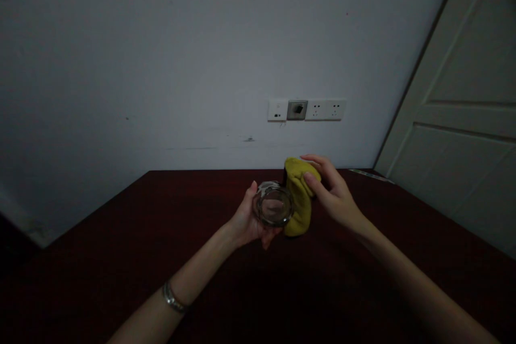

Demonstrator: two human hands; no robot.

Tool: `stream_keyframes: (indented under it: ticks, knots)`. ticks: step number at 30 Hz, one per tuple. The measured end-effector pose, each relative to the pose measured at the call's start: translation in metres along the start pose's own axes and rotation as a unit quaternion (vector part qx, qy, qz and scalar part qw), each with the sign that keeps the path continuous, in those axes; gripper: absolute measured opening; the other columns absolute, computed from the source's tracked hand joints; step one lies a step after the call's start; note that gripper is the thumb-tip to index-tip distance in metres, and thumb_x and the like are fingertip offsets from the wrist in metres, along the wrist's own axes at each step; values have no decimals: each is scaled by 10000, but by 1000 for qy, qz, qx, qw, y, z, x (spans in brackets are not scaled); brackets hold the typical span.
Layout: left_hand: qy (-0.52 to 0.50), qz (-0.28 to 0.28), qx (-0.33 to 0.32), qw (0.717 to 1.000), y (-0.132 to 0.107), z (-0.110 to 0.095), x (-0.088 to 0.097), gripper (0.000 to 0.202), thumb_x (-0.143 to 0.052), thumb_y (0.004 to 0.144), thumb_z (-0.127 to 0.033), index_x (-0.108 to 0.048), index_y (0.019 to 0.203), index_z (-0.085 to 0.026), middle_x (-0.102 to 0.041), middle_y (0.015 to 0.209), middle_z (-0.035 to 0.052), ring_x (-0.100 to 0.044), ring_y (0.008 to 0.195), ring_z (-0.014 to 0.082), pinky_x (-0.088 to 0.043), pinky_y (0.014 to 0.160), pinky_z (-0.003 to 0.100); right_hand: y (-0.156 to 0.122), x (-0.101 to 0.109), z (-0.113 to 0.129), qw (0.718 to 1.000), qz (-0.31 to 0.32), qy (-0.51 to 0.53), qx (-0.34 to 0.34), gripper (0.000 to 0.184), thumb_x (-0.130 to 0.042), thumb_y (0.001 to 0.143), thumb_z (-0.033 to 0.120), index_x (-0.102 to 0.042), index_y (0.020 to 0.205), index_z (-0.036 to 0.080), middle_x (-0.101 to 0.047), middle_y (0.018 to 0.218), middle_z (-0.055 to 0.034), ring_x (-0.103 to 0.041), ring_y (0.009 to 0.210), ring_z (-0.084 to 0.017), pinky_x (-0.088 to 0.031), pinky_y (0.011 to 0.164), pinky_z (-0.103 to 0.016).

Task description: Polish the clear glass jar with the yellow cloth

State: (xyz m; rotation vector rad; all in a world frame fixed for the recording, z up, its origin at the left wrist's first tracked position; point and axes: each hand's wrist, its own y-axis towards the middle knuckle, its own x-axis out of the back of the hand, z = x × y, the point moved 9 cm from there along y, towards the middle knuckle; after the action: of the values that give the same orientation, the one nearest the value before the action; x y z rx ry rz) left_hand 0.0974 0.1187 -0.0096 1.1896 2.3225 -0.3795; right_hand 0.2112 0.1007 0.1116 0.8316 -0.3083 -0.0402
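Note:
My left hand (248, 220) grips a round, clear glass ashtray (274, 207) from its left side and underneath, its thick rim facing me. Part of that hand shows through the glass. In my right hand (332, 191) a yellow cloth (298, 196) is pinched between the thumb and fingers. The cloth hangs down against the right edge of the ashtray. Both things are held above the dark red table. Where cloth and glass meet is partly hidden.
The dark red tabletop (193, 199) runs back to a pale wall (181, 64). Wall sockets (325, 109) and a switch plate (297, 109) sit above its back edge. A panelled white door (455, 134) stands at the right. A thin flat strip (371, 175) lies near the back right corner.

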Motion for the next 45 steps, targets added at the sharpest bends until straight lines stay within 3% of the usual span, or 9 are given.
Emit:
stream_keyframes:
  ticks: [3, 7, 10, 14, 21, 28, 35, 42, 45]
  knots:
    - [-10, -8, -8, 1000, 1, 2, 3, 919, -178, 732, -833, -611, 1043, -85, -670, 615, 107, -586, 395, 179, -424, 310, 246, 0, -4, -5, 998, 8, 53, -25, 427, -458, 928, 381, -374, 1332, 274, -578, 1239, -77, -589, 1083, -176, -493, 921, -347]
    - [-31, -20, -22, 999, 1, 1, 4, 932, -192, 733, -832, -605, 1063, -64, -665, 616, 113, -592, 429, 185, -416, 308, 242, -1, -11, 4, 995, 85, 45, 0, 290, -415, 925, 291, -564, 1173, 300, -470, 1388, -19, -419, 1298, -193, -331, 1084, -401]
    - [-25, -9, -22, 999, 1, -1, 2, 990, -157, 722, -843, -607, 1061, -28, -651, 606, 116, -565, 400, 168, -396, 295, 238, -4, -16, 9, 985, 159, 57, 19, 394, -483, 788, 192, -565, 1158, 299, -400, 1441, -15, -394, 1315, -242, -317, 1079, -456]
    - [-2, 3, -21, 1000, 1, -1, 2, 982, -132, 714, -848, -619, 1027, -55, -647, 599, 110, -568, 395, 162, -423, 323, 244, -6, -12, 13, 986, 161, 20, 46, 605, -504, 603, 56, -520, 1160, 290, -434, 1379, -47, -406, 1297, -260, -326, 1064, -484]
    - [-3, 14, -19, 1000, 1, 1, -4, 943, -145, 724, -840, -628, 989, -74, -646, 603, 98, -561, 381, 157, -388, 293, 233, -6, -13, 18, 970, 223, 29, 86, 626, -524, 727, 101, -455, 1308, 323, -458, 1389, -30, -419, 1297, -242, -352, 1065, -453]
    - [11, 2, -23, 1000, -6, -12, 6, 990, -143, 710, -853, -587, 1086, -52, -650, 602, 94, -524, 322, 140, -380, 289, 232, 5, 1, -41, 985, 161, -41, -42, 458, -598, 714, 173, -562, 1166, 232, -617, 1173, -54, -611, 1025, -229, -483, 902, -421]
    - [11, -17, -55, 998, -14, -31, 15, 1015, -126, 706, -854, -570, 1104, -33, -632, 576, 79, -502, 306, 127, -373, 284, 224, -5, -2, -69, 942, 253, -217, -46, 267, -567, 777, 181, -645, 1032, 185, -685, 985, -65, -642, 861, -202, -508, 793, -356]
    - [24, -19, -47, 998, -13, -28, 14, 981, -128, 711, -849, -584, 1062, -55, -639, 586, 82, -493, 305, 133, -355, 290, 239, 5, 6, -34, 917, 278, -285, -16, 128, -605, 730, 175, -721, 782, 194, -653, 1095, -86, -648, 900, -235, -520, 804, -369]
    - [33, -16, -59, 998, -14, -31, 12, 1022, -130, 702, -857, -567, 1096, -21, -626, 576, 87, -486, 300, 131, -353, 284, 240, 2, 2, -22, 888, 380, -243, -89, 175, -615, 719, 170, -731, 841, 215, -719, 884, -37, -672, 781, -213, -535, 691, -312]
